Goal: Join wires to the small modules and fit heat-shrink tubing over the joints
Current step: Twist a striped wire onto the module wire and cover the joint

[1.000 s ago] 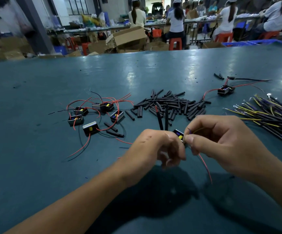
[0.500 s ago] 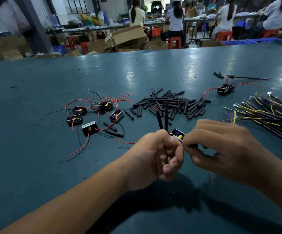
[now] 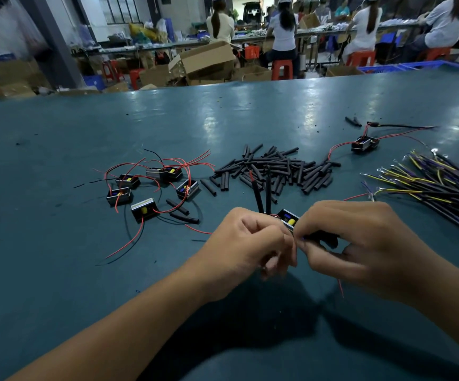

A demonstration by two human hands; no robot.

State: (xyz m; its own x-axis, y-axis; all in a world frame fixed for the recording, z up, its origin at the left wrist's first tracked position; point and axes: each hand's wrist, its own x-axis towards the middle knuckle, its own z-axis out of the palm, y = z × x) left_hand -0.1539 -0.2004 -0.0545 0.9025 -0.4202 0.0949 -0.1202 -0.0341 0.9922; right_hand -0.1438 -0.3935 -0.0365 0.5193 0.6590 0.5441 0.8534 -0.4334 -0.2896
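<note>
Both hands work one module just above the counter [image 3: 57, 270].

Left hand [image 3: 246, 239] and right hand [image 3: 360, 243] meet fingertip to fingertip, pinching wires at the module [image 3: 288, 218]; two tubes stand up behind it. One wired module [image 3: 364, 143] lies far right; six [image 3: 151, 188] wait left, with the tubing pile [image 3: 275, 169] and wire bundle [image 3: 429, 188] barely used.
</note>
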